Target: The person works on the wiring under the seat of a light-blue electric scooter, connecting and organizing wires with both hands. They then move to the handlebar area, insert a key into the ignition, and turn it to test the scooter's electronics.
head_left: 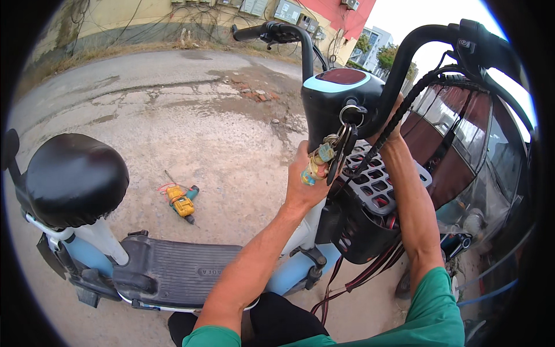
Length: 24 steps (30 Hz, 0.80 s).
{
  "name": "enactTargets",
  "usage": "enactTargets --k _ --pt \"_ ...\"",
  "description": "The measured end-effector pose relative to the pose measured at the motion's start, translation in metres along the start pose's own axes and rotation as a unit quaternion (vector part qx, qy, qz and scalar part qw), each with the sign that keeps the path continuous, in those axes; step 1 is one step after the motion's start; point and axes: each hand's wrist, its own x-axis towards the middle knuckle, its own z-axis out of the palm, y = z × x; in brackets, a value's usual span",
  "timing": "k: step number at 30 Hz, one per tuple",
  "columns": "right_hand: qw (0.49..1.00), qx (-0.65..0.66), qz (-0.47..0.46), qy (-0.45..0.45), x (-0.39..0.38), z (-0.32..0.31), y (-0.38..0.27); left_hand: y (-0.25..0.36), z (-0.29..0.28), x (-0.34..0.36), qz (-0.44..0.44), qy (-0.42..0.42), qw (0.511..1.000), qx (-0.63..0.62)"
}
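Observation:
An electric scooter stands across in front of me, with a black console (341,95) edged in light blue below its handlebar (404,63). My left hand (302,185) is pressed against the steering column just under the console, its fingers going out of sight around the far side. From the right, my right hand (395,130) reaches up behind the handlebar's bend to the console's front. Its fingers are hidden too, so what either hand grips cannot be made out. A bunch of keys (335,147) on a ring hangs from the console, over my left hand.
Forward of the column sits a black basket (364,237) under a grey perforated lid (376,185). A yellow and teal power drill (181,200) lies on the ground beyond the ribbed footboard (185,269). The black seat (78,179) is at left, a covered vehicle (457,133) at right.

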Motion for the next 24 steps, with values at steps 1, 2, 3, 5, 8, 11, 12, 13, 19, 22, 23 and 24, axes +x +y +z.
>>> enactTargets --k 1,2,3,5,8,11,12,13,19,22,23,24 --pt "1.000 0.004 -0.009 0.006 -0.004 0.002 0.004 0.005 -0.009 -0.001 -0.019 -0.025 0.999 0.025" --pt "1.000 0.003 -0.018 0.010 -0.005 0.009 0.002 0.011 -0.018 0.001 -0.035 -0.048 0.997 0.047" --pt "1.000 0.001 -0.026 0.013 -0.006 0.016 0.001 0.011 -0.025 0.004 0.004 -0.016 0.994 0.112" --pt "1.000 0.019 0.016 0.010 -0.011 0.018 -0.001 0.033 -0.042 0.020 0.065 0.003 0.990 0.122" --pt "0.996 0.036 0.043 -0.067 -0.011 0.026 0.002 0.041 -0.046 0.076 0.274 0.077 0.935 0.210" --pt "0.994 0.037 0.046 -0.090 -0.006 0.023 -0.002 0.045 -0.033 0.108 0.333 -0.007 0.923 0.192" --pt "0.995 0.039 0.041 -0.077 -0.005 0.025 -0.001 0.046 -0.032 0.113 0.353 -0.001 0.918 0.183" --pt "0.997 0.043 0.035 -0.061 -0.007 0.025 -0.001 0.050 -0.032 0.113 0.344 -0.018 0.920 0.187" --pt "0.994 0.024 0.055 -0.096 0.001 0.002 0.006 0.059 -0.037 0.116 0.327 -0.065 0.921 0.200" --pt "0.994 0.087 0.043 -0.047 -0.004 0.016 0.009 0.055 -0.037 0.121 0.343 -0.056 0.912 0.216" --pt "0.995 0.067 0.037 -0.063 -0.002 0.012 0.010 0.055 -0.038 0.122 0.356 -0.048 0.905 0.229" --pt "0.995 0.047 0.030 -0.080 0.000 0.006 0.010 0.056 -0.038 0.121 0.360 -0.043 0.904 0.228"
